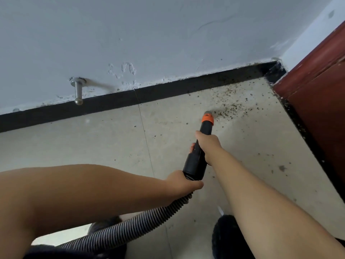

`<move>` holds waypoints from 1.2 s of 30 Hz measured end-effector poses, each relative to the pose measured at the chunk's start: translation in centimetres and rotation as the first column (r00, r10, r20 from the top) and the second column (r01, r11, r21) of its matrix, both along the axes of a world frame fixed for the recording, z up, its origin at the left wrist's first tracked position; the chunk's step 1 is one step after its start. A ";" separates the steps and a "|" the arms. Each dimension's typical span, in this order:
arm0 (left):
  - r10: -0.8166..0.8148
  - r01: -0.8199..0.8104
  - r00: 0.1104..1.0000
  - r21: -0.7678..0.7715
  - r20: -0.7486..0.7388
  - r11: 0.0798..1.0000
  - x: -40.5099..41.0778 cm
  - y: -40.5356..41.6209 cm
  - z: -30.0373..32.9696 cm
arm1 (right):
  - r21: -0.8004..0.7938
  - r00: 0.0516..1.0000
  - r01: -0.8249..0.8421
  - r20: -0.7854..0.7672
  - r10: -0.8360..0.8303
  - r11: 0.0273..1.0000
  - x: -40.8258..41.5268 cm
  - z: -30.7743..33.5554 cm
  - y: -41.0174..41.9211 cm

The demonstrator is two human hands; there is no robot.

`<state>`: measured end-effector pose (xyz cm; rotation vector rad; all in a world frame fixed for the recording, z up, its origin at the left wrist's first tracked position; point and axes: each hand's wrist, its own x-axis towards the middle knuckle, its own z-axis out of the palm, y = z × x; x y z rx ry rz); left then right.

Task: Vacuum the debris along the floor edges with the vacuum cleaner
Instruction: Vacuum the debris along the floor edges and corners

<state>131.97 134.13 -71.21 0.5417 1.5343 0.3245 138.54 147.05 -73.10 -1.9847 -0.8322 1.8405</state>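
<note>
A black vacuum nozzle [196, 159] with an orange tip [207, 119] points at the pale tiled floor. Its tip touches the near edge of a patch of dark debris [233, 107] spread toward the corner. My right hand [208, 143] grips the nozzle's upper part. My left hand [182, 183] grips the joint where the ribbed grey hose [130, 225] meets the nozzle. The hose runs down to the lower left. More specks lie along the black skirting [168, 92] and beside the red-brown door frame.
A white wall rises behind the black skirting, with a metal door stopper [78, 93] sticking out at the left. A red-brown door frame [317, 86] closes the right side. Dark shoes or knees show at the bottom edge [225, 238].
</note>
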 end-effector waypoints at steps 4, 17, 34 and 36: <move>-0.111 0.110 0.993 -0.008 -0.031 0.994 -0.2 -0.1 0.5 | -0.025 0.994 0.111 -0.014 -0.111 0.994 1.4 0.0 -1.0; -0.049 0.046 0.998 -0.058 -0.047 0.997 0.4 -3.5 2.1 | -0.171 0.977 -0.047 -0.213 0.010 0.984 0.8 1.3 -3.5; -0.103 0.101 0.990 0.021 0.097 0.995 2.5 3.2 -1.0 | -0.079 0.977 0.098 -0.182 -0.111 0.992 4.6 -0.7 2.3; -0.100 0.105 0.980 -0.018 0.173 0.994 1.6 3.4 -0.8 | -0.091 0.974 0.071 -0.208 -0.089 0.993 4.0 -0.6 2.3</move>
